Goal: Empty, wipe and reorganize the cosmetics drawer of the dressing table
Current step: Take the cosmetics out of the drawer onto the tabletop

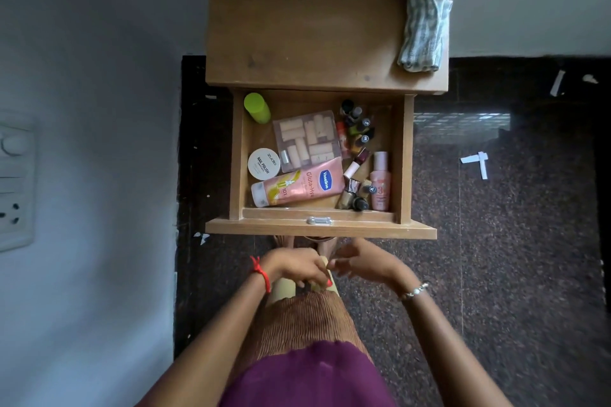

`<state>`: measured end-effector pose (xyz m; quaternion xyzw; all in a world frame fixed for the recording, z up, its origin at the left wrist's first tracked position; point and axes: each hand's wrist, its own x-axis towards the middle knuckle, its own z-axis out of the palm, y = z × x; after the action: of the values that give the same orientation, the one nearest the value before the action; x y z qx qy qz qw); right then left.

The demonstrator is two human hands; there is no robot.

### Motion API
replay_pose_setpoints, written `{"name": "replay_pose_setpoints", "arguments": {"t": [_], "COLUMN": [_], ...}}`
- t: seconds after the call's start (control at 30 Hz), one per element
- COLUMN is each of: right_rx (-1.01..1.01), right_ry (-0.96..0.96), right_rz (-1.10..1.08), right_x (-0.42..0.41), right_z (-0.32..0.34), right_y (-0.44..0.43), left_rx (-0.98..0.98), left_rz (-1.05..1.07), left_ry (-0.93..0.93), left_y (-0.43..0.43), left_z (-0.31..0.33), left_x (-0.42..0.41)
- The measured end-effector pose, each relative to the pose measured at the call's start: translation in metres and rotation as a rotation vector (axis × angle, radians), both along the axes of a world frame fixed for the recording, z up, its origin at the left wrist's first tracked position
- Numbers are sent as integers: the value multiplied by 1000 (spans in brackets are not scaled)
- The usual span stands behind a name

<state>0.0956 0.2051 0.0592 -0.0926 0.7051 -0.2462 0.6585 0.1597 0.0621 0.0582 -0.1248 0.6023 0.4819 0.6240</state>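
The wooden drawer (320, 230) of the dressing table stands pulled out, full of cosmetics. Inside lie a green bottle (257, 107), a clear box of false nails (307, 139), a round white Zudio jar (264, 163), a pink Vaseline tube (297, 187), several nail polish bottles (358, 129) and a small pink bottle (380, 182). A folded striped cloth (425, 20) rests on the table top (297, 36) at the back right. My left hand (297, 266) and my right hand (363, 261) hover close together just below the drawer front, fingertips almost touching, with nothing in them.
A white wall with a switch and socket plate (13, 182) runs along the left. Dark speckled floor (496, 241) spreads to the right, with scraps of white paper (477, 162) on it. A metal handle (319, 220) sits on the drawer's front edge.
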Motion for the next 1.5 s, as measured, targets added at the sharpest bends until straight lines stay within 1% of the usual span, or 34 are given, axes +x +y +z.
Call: {"name": "replay_pose_setpoints", "arguments": {"t": [0.03,0.07,0.13,0.17,0.2,0.23,0.27,0.3,0.33,0.37,0.47,0.53,0.6,0.7,0.8,0.97,1.07,1.17,1.3,1.4,1.5], "right_rx": [-52,-115,-232,-275,-295,-299,-292,-286,-281,-277,-281,-295,-283,-240,-201,-176,-187,-244,-355,-420,-476], "right_ry": [-1,17,135,233,355,482,586,652,689,712,801,894,945,964,918,830,772,693,655,710,765], "right_rz": [29,-1,-146,-202,-207,-176,-129,-82,-26,44,263,371,461,553,583,562,491,345,279,189,142], "right_x": [-10,-21,-43,-53,-62,-69,-72,-73,-73,-72,-68,-66,-64,-66,-71,-78,-82,-91,-120,-159,-201], "right_z": [16,29,43,43,38,30,20,9,-1,-11,-31,-39,-43,-44,-41,-39,-37,-24,19,53,74], "right_y": [-7,-16,-36,-46,-56,-65,-71,-76,-79,-80,-80,-79,-79,-81,-87,-88,-84,-86,-100,-119,-147], "left_rx": [33,58,98,92,41,-70,-225,-389,-519,-600,-703,-733,-792,-849,-870,-840,-787,-658,-552,-580,-683], "left_rz": [-55,-49,99,203,297,361,390,408,421,411,285,214,139,36,-7,15,24,113,221,364,470], "left_ry": [18,39,71,112,192,311,449,567,638,670,700,716,753,766,778,800,821,826,882,1036,1224], "left_y": [-5,-12,-31,-42,-51,-59,-65,-69,-71,-72,-72,-71,-69,-68,-67,-71,-79,-93,-128,-159,-187], "left_z": [10,20,37,42,44,43,38,30,21,11,-12,-22,-26,-28,-30,-33,-32,-19,16,47,68], "left_x": [-9,-19,-38,-46,-54,-61,-66,-70,-74,-75,-73,-67,-62,-55,-51,-47,-45,-49,-65,-89,-120]}}
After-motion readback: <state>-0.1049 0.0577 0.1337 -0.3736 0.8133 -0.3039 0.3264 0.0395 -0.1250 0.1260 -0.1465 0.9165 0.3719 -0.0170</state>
